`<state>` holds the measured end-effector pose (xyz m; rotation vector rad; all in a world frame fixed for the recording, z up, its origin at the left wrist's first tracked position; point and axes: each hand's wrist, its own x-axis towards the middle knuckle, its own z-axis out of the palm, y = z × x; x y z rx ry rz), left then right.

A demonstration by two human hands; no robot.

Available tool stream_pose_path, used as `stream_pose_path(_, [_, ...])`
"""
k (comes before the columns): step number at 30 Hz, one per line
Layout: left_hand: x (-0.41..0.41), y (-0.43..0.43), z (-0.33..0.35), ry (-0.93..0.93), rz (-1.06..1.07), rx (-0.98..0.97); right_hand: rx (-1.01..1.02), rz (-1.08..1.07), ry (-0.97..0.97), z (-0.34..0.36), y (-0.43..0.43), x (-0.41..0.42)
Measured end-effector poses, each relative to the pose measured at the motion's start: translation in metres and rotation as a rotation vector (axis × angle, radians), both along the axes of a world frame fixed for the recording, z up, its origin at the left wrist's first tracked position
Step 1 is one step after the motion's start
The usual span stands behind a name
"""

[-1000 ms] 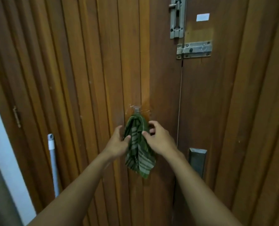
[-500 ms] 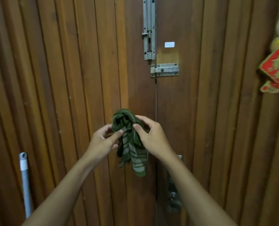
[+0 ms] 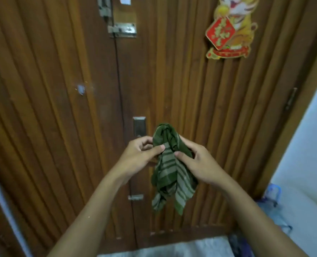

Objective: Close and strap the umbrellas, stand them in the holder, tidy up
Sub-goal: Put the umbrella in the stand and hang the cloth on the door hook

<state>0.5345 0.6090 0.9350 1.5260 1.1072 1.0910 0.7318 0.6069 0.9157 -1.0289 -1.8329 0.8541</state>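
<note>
Green striped cloth [image 3: 172, 175] is held up in front of the wooden door [image 3: 61, 108], left hand [image 3: 137, 156] and right hand [image 3: 196, 162] both pinching it near the bunched top. Looks light and floppy, so I'd grab it by the top corners, not the dangling end

1. My left hand [image 3: 137, 156] and right hand [image 3: 200, 164] hold a bunched dark green cloth with pale stripes [image 3: 170, 169] in front of a brown slatted wooden door [image 3: 52, 108].
2. Both thumbs press on its front, and my right fingers [image 3: 186, 143] wrap its right side.
3. Its ends hang loose below my hands.
4. A silver metal latch [image 3: 122, 30] sits near the door's top, and a dark metal handle plate [image 3: 139, 126] just above my left hand.
5. A red-and-gold tiger decoration [image 3: 230, 28] hangs at upper right.
</note>
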Motion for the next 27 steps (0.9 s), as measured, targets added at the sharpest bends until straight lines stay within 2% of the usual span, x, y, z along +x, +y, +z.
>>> stream_pose_path(4, [0.073, -0.011, -0.022, 0.054, -0.108, -0.044, -0.016, -0.114, 0.029, -0.027, -0.034, 0.072])
stream_pose_path(10, [0.211, -0.010, -0.083, -0.003, -0.191, -0.213, -0.027, -0.407, 0.141, -0.091, -0.055, 0.193])
stream_pose_path(15, [0.336, 0.011, -0.163, -0.056, -0.127, -0.378, -0.168, -0.380, 0.139, -0.170, -0.046, 0.300])
stream_pose_path(21, [0.440, 0.047, -0.309, -0.014, -0.101, -0.600, -0.283, -0.408, 0.102, -0.319, -0.014, 0.394])
stream_pose_path(27, [0.484, 0.074, -0.529, 0.127, -0.256, -0.633, -0.366, -0.535, 0.111, -0.527, -0.004, 0.444])
